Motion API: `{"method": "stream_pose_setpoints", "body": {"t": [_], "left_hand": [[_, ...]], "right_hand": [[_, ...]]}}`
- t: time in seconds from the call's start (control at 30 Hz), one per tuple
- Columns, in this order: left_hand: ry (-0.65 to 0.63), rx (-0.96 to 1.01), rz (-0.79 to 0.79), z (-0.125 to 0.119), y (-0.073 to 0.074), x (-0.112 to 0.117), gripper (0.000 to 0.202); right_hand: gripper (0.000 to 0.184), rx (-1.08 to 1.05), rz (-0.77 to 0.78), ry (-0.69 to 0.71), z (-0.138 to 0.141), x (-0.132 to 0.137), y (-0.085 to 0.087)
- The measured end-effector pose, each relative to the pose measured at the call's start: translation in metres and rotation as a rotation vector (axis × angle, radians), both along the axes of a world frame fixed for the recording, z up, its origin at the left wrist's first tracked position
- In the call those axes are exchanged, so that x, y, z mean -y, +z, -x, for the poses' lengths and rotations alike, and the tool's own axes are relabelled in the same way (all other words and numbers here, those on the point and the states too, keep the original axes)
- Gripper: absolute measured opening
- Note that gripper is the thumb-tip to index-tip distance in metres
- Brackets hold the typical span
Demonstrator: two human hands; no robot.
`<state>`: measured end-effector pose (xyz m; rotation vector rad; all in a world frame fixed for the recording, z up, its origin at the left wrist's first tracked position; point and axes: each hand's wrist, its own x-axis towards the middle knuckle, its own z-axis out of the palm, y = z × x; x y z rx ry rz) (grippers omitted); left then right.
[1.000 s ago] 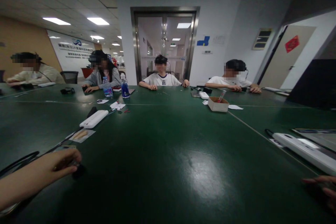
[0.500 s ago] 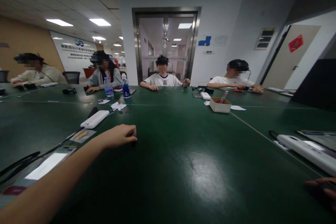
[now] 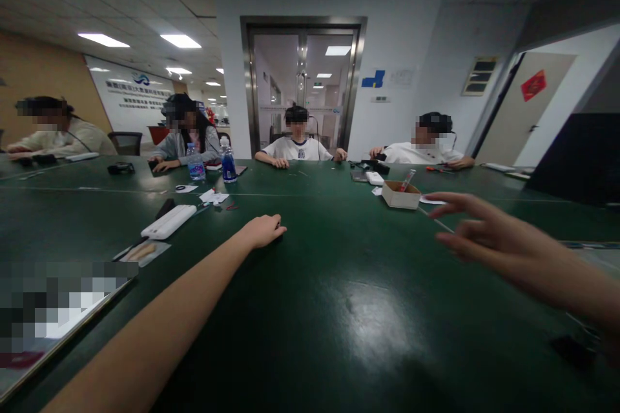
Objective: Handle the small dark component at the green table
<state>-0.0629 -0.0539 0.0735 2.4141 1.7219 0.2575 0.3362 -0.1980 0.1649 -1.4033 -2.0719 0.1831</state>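
My left hand [image 3: 264,231] rests low over the green table [image 3: 310,290], back of the hand up and fingers curled in. Something small and dark shows by its fingertips, but I cannot make out what it is. Over the right side of the table is my right hand [image 3: 484,222], its fingers spread and holding nothing, slightly blurred. Just beyond those fingers stands a small open cardboard box [image 3: 401,200] with a red-and-clear tube [image 3: 407,179] leaning in it. Beneath my right forearm lies a dark object [image 3: 574,350], too dim to name.
Left of my left arm lie a white power strip [image 3: 169,222], a clear packet [image 3: 146,251] and a partly pixelated flat panel [image 3: 97,310]. Two bottles [image 3: 228,164] stand farther back. Several people with headsets sit along the far side. A dark panel [image 3: 576,158] rises at the right.
My left hand has moved forward and right, still curled. My right hand has come up from the lower right edge and reaches toward the box with fingers spread. The view has shifted slightly.
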Motion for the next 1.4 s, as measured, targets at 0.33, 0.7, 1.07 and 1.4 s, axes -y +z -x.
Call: {"method": "stream_pose_setpoints", "body": {"t": [0.33, 0.7, 1.07, 1.4], "left_hand": [[0.099, 0.186, -0.073, -0.064, -0.015, -0.039, 0.028], [0.277, 0.808, -0.087, -0.064, -0.055, -0.052, 0.030], [0.217, 0.947, -0.168, -0.061, -0.066, -0.063, 0.024], [0.197, 1.103, -0.006, -0.062, -0.059, -0.058, 0.020]], "right_hand": [[0.046, -0.388, 0.828, 0.285, 0.156, -0.187, -0.099], [0.016, -0.980, 0.883, 0.372, 0.196, -0.200, -0.126], [0.016, -1.255, 0.749, 0.262, 0.195, -0.199, -0.136], [0.013, -1.339, 0.779, 0.264, 0.191, -0.198, -0.134]]}}
